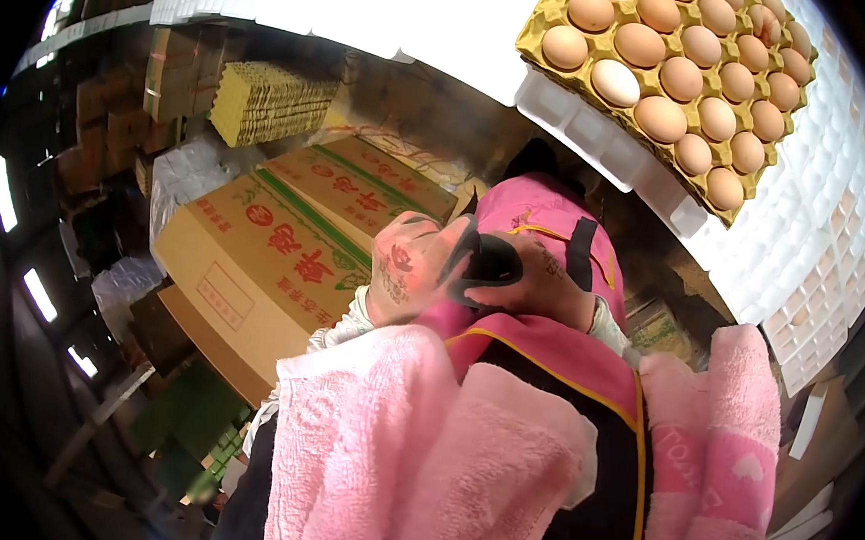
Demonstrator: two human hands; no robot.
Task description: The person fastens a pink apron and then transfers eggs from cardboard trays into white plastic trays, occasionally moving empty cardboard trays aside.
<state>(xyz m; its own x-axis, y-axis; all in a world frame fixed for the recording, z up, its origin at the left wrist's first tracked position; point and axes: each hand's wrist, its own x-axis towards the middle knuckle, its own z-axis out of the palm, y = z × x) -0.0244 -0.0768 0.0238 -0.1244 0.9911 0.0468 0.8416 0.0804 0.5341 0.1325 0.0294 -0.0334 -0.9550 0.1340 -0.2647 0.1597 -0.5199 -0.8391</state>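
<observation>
My left hand [411, 267], in a pale glove with red print, is in front of my chest with its fingers curled inward. Close against it, my right hand [544, 283] is bent the same way, gloved too. Something black [494, 258] shows between them; whether it is an object or dark glove fingertips cannot be made out. Both hands are over my pink apron [547, 206]. Pink towels [371, 436] cover my sleeves and the front of my body.
At the upper right, a yellow tray [530, 48] of brown eggs rests on white plastic trays [441, 5]. Printed cardboard boxes [244, 247] lie at the left. Behind them is a stack of yellow egg trays [269, 103], near clear plastic wrap [186, 175].
</observation>
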